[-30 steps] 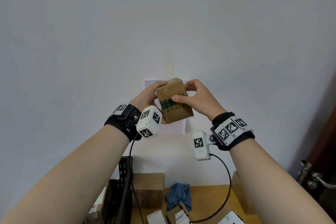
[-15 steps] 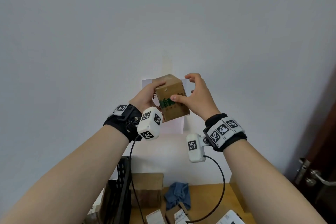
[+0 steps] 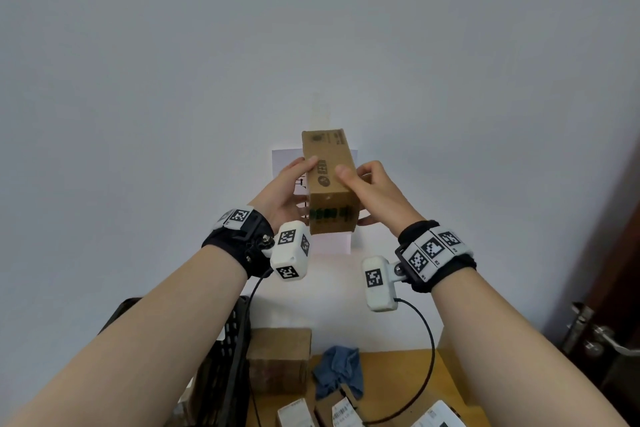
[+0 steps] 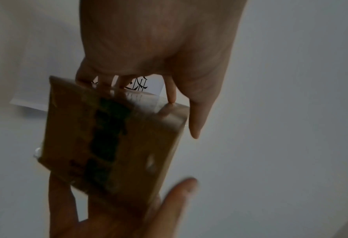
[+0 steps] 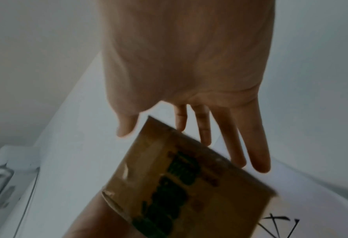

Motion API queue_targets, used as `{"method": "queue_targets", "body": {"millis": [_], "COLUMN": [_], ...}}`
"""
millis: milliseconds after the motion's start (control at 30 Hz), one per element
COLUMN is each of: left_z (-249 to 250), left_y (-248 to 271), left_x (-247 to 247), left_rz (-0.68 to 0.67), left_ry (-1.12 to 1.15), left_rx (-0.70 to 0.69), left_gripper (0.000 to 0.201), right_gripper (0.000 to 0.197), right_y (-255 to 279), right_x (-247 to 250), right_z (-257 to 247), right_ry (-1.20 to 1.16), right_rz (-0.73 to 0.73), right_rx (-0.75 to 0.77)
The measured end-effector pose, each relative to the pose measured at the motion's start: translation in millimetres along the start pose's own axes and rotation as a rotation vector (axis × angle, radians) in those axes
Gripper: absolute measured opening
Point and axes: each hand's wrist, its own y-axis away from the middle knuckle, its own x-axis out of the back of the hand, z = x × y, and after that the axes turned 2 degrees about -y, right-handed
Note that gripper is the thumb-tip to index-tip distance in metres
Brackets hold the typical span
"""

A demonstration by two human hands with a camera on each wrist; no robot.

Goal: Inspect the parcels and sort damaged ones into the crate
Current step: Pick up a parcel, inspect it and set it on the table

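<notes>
Held up in front of the pale wall (image 3: 173, 80), the cardboard parcel (image 3: 330, 180) sits between both hands: the left hand (image 3: 287, 191) cups its left side with the thumb laid on the facing panel, and the right hand (image 3: 375, 194) grasps its right side, thumb on the front and fingers wrapped behind. The parcel is a brown oblong box, stood on end and tilted slightly, with a green printed band near its lower end and small dark print higher up (the wrist views are too blurred to read it, though one shows a small pale nick on a side panel). Well below, the black crate (image 3: 228, 357) stands at the left edge of the wooden table (image 3: 398, 378), beside another brown box (image 3: 278, 360) and a blue cloth (image 3: 337, 371); labelled parcels lie at the frame's bottom.
</notes>
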Motion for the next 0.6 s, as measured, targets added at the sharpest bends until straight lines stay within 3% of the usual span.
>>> {"method": "queue_targets", "body": {"millis": [100,200,267,367,467,600], "left_z": [1,0,-1,-3,-6,-4], "left_y": [1,2,6,10,11,17], "left_x": [-1,1,0,-3,-5,-11], "left_rz": [0.008,0.022,0.009,-0.037,-0.057,-0.100], "left_ry": [-0.051,-0.108,-0.155,-0.247,-0.300,-0.356], "left_rx": [0.020,0.015,0.006,-0.026,-0.049,-0.104], "left_gripper": [0.061,0.090,0.098,0.099,0.114,0.095], "right_gripper": [0.052,0.070,0.081,0.076,0.073,0.069], "right_y": [-2,-4,-3,-2,-1,2], "right_x": [3,7,10,15,18,18], "right_z": [2,4,3,1,-1,-3], "right_ry": [-0.053,0.000,-0.015,-0.063,-0.103,-0.212], "right_rz": [0.005,-0.031,-0.017,0.057,0.087,0.068], "right_rx": [-0.033,-0.053,-0.059,-0.055,-0.057,-0.056]}}
